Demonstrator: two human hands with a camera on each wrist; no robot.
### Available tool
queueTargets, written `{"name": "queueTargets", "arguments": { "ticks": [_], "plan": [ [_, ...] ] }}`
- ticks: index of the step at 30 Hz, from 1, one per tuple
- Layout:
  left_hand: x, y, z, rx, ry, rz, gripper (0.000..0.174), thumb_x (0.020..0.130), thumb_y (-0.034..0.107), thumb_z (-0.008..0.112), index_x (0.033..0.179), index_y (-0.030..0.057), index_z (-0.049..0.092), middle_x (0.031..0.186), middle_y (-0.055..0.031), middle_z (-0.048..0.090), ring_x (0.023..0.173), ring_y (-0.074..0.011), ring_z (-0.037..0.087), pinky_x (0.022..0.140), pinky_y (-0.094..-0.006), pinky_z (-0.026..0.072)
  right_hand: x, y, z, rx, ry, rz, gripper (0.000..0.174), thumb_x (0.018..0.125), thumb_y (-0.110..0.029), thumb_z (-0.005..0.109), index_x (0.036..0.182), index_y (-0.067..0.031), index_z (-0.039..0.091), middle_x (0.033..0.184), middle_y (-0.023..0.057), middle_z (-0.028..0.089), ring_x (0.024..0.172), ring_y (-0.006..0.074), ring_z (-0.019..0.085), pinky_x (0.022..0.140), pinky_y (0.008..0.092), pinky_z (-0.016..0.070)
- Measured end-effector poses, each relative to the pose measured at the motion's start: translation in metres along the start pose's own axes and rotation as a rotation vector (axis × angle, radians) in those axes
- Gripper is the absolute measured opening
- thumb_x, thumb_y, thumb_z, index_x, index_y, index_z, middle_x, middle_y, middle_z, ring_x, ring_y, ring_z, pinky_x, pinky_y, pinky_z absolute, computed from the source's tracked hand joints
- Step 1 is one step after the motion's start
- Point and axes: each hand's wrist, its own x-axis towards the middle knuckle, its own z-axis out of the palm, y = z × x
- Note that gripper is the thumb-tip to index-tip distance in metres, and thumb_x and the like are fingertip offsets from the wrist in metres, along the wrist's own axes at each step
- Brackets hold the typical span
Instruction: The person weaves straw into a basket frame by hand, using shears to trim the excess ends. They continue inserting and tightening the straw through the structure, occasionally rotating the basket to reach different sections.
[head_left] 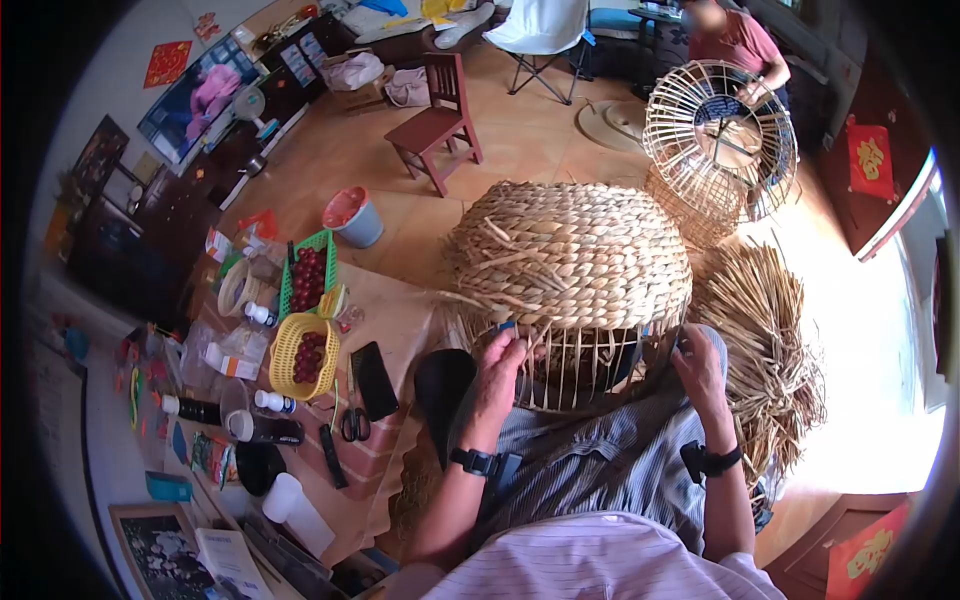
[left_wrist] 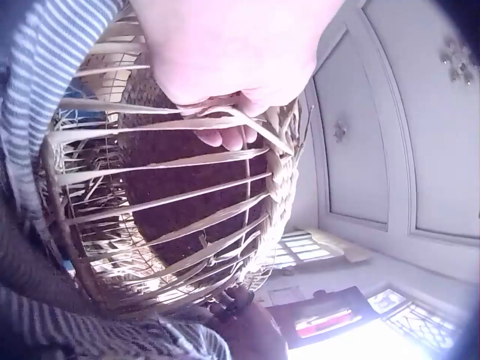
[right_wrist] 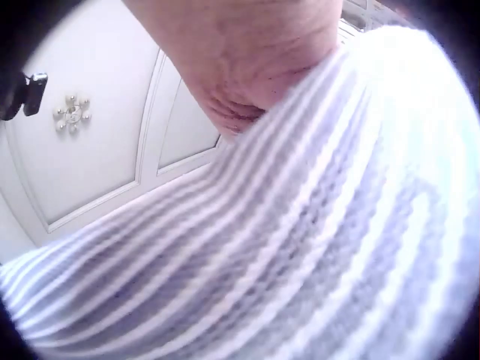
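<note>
A half-woven straw basket [head_left: 575, 250] lies across the person's lap, its thick braided wall facing up and its bare pale ribs [head_left: 590, 372] toward the body. The left hand [head_left: 497, 370] is at the lower edge of the weave, pinching a flat straw strand [left_wrist: 238, 114]. In the left wrist view, its fingertips [left_wrist: 232, 137] show behind the ribs, inside the basket. By the basket's right edge, the right hand [head_left: 699, 365] has bent fingers beside the striped trouser leg [right_wrist: 247, 225]. I cannot tell whether it grips anything; its fingertips are hidden in the right wrist view.
A straw bundle [head_left: 765, 350] stands to the right. On the left, a table [head_left: 385, 300] carries scissors [head_left: 355, 424], a phone [head_left: 374, 381] and a yellow basket [head_left: 277, 352] of grapes. Beyond, another person [head_left: 735, 40] handles an open rib frame [head_left: 665, 120]. A wooden chair [head_left: 430, 125] stands ahead.
</note>
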Motion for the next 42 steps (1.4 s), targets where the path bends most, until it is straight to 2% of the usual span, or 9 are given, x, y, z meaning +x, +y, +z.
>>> {"name": "queueTargets", "arguments": {
  "ticks": [7,9,11,12,15,18,20,24,42],
  "plan": [
    [0.024,0.041,-0.032,0.201,-0.225,-0.092,0.034,0.114,0.021,0.063,0.139,-0.0025,0.063,0.124,-0.0135,0.078,0.109,-0.0238,0.080,0.102,-0.0359,0.0605,0.008,-0.061,-0.010,-0.195,-0.044,-0.060,0.037,0.092,-0.012,0.089,0.126,-0.0040,0.077,0.104,0.0141,0.067,0.093,0.0307,0.067,0.083,0.0409,0.0541],
    [0.027,0.063,-0.041,0.592,-0.156,-0.121,0.030,0.113,0.017,0.064,0.137,-0.0011,0.065,0.125,-0.0149,0.079,0.103,-0.0236,0.081,0.096,-0.0360,0.0623,0.012,-0.072,-0.011,-0.145,-0.060,-0.059,0.039,0.092,-0.012,0.089,0.128,-0.0038,0.077,0.101,0.0132,0.069,0.088,0.0281,0.068,0.080,0.0397,0.0539],
    [0.027,0.098,-0.023,1.177,0.028,0.068,0.028,0.109,0.012,0.064,0.135,0.0020,0.069,0.122,-0.0145,0.080,0.096,-0.0271,0.082,0.092,-0.0376,0.0629,0.017,-0.086,-0.012,-0.107,-0.153,-0.046,0.041,0.092,-0.013,0.089,0.130,-0.0031,0.076,0.096,0.0127,0.072,0.083,0.0252,0.069,0.076,0.0383,0.0537],
    [0.024,0.115,0.002,1.301,0.179,0.262,0.023,0.107,0.012,0.064,0.128,0.0056,0.071,0.115,-0.0151,0.078,0.100,-0.0385,0.077,0.094,-0.0447,0.0618,0.021,-0.094,-0.011,-0.090,-0.205,-0.044,0.043,0.092,-0.013,0.089,0.131,-0.0027,0.075,0.094,0.0125,0.074,0.080,0.0237,0.070,0.074,0.0376,0.0536],
    [0.040,0.144,0.047,1.186,0.080,0.866,0.030,0.097,-0.002,0.072,0.126,0.0056,0.072,0.131,-0.0135,0.074,0.121,-0.0342,0.073,0.103,-0.0448,0.0588,0.036,-0.114,0.000,-0.035,-0.311,0.026,0.046,0.093,-0.016,0.090,0.133,-0.0019,0.073,0.086,0.0126,0.077,0.073,0.0207,0.070,0.070,0.0356,0.0536],
    [0.074,0.139,0.062,1.356,-0.137,1.063,0.038,0.089,-0.004,0.078,0.124,0.0074,0.073,0.129,-0.0135,0.070,0.130,-0.0321,0.066,0.109,-0.0457,0.0547,0.052,-0.124,0.017,-0.012,-0.264,-0.130,0.045,0.092,-0.016,0.089,0.133,-0.0053,0.074,0.089,0.0169,0.079,0.081,0.0288,0.078,0.076,0.0404,0.0596],
    [0.088,0.139,0.060,1.396,-0.261,1.000,0.042,0.084,-0.005,0.080,0.123,0.0077,0.073,0.122,-0.0126,0.070,0.125,-0.0323,0.066,0.108,-0.0458,0.0540,0.063,-0.125,0.021,-0.043,-0.231,-0.213,0.040,0.092,-0.013,0.086,0.130,-0.0073,0.076,0.097,0.0186,0.080,0.091,0.0373,0.080,0.083,0.0464,0.0621],
    [0.099,0.142,0.061,1.389,-0.345,0.946,0.035,0.080,-0.004,0.080,0.113,0.0053,0.070,0.107,-0.0117,0.064,0.112,-0.0337,0.066,0.102,-0.0475,0.0548,0.080,-0.130,0.024,-0.214,-0.194,-0.367,0.033,0.094,-0.013,0.081,0.127,-0.0087,0.077,0.104,0.0169,0.079,0.092,0.0395,0.078,0.082,0.0495,0.0612],
    [0.099,0.134,0.071,1.489,-0.328,1.075,0.008,0.092,0.003,0.063,0.099,0.0044,0.060,0.103,-0.0140,0.059,0.109,-0.0336,0.065,0.097,-0.0465,0.0563,0.104,-0.156,0.028,-0.627,-0.217,-0.613,0.030,0.093,-0.009,0.071,0.122,-0.0118,0.075,0.098,0.0177,0.061,0.094,0.0370,0.069,0.076,0.0485,0.0552]
  ]
}}
